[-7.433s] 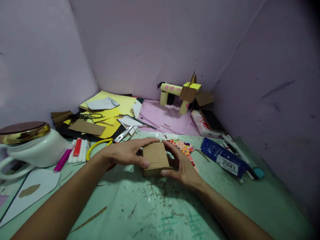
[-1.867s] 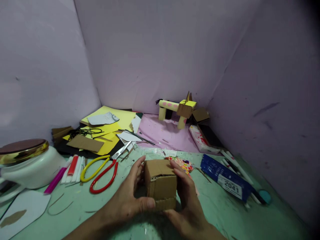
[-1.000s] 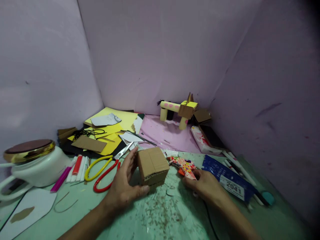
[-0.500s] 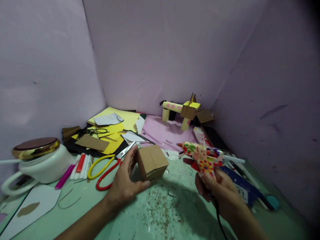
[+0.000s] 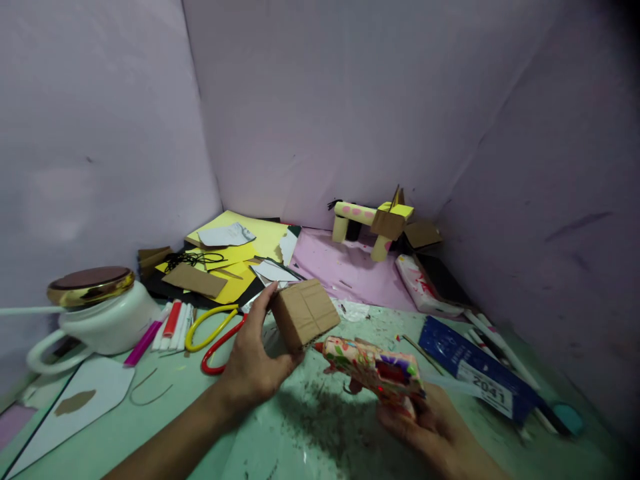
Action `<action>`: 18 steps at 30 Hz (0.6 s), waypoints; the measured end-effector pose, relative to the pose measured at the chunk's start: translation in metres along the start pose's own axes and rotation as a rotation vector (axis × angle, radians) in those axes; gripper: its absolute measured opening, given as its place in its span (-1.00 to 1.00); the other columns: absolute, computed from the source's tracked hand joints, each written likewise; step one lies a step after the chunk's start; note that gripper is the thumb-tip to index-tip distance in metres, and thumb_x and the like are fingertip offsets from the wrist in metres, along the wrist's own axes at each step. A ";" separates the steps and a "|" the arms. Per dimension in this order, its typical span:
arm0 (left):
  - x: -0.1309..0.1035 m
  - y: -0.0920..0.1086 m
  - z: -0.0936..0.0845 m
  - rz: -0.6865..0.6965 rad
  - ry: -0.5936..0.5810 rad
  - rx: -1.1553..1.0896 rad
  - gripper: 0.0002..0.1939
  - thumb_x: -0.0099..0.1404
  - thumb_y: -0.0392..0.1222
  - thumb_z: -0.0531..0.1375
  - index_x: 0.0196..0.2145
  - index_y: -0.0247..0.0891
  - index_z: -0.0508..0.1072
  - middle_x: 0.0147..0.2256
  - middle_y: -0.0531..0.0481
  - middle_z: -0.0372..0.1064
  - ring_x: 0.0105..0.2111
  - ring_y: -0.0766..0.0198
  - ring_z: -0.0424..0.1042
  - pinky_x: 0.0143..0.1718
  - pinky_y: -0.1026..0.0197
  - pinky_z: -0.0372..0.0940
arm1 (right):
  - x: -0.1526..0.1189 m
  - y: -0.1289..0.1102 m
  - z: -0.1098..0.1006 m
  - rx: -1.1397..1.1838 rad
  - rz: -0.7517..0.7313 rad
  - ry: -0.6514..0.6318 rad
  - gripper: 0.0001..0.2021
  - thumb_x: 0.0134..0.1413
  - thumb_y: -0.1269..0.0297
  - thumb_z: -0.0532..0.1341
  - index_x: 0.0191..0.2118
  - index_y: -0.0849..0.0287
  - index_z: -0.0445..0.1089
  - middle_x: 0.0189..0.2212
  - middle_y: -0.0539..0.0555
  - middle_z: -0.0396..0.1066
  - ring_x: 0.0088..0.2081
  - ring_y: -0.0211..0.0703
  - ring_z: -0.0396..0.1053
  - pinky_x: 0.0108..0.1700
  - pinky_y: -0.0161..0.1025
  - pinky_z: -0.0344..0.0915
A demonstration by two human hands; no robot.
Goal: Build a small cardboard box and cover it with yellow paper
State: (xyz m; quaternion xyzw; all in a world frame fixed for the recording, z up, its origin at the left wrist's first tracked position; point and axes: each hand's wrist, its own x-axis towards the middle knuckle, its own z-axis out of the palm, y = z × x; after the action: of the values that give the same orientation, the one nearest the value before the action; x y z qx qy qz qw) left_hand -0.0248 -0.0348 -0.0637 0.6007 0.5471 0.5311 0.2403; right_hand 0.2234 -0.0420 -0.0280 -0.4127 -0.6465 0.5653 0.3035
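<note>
My left hand [image 5: 257, 360] grips a small brown cardboard box [image 5: 309, 313] by its left side, thumb at the lower edge and fingers at the back. The box is tilted, its top face turned partly towards me. In my right hand [image 5: 425, 420] is a hot glue gun [image 5: 373, 367] with a flowery pattern, a small red light and a clear glue stick out of its back. The gun's orange nozzle points left, close to the box's lower front corner; whether it touches cannot be made out. Scissors [image 5: 213, 333] with yellow and red handles lie left of my left hand.
A white mug [image 5: 110, 320] with a gold-rimmed lid stands at the left by several markers [image 5: 173, 327]. Yellow paper [image 5: 260, 230] and cardboard scraps [image 5: 195, 280] lie behind. A yellow paper-tube animal [image 5: 373, 220] stands at the back. A blue packet [image 5: 475, 367] lies right.
The glue gun has come left and down, so its nozzle is now by the box. My left hand has tilted the box a little. The whole view has shifted slightly.
</note>
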 end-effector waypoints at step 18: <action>0.001 0.011 0.000 -0.039 -0.031 0.043 -0.06 -0.02 -0.21 0.31 0.27 -0.25 -0.01 0.26 -0.30 0.02 0.25 -0.18 0.02 0.24 -0.25 -0.07 | 0.008 0.012 0.000 0.092 -0.014 0.255 -0.56 -0.02 -0.08 0.23 -0.15 0.17 0.48 -0.66 -0.03 0.29 -0.60 -0.18 0.26 -0.52 -0.28 0.25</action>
State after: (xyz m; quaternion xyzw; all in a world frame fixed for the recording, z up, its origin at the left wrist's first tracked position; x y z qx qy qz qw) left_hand -0.0209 -0.0367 -0.0535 0.6029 0.5662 0.5053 0.2461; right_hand 0.2217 -0.0352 -0.0400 -0.4626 -0.5789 0.5350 0.4056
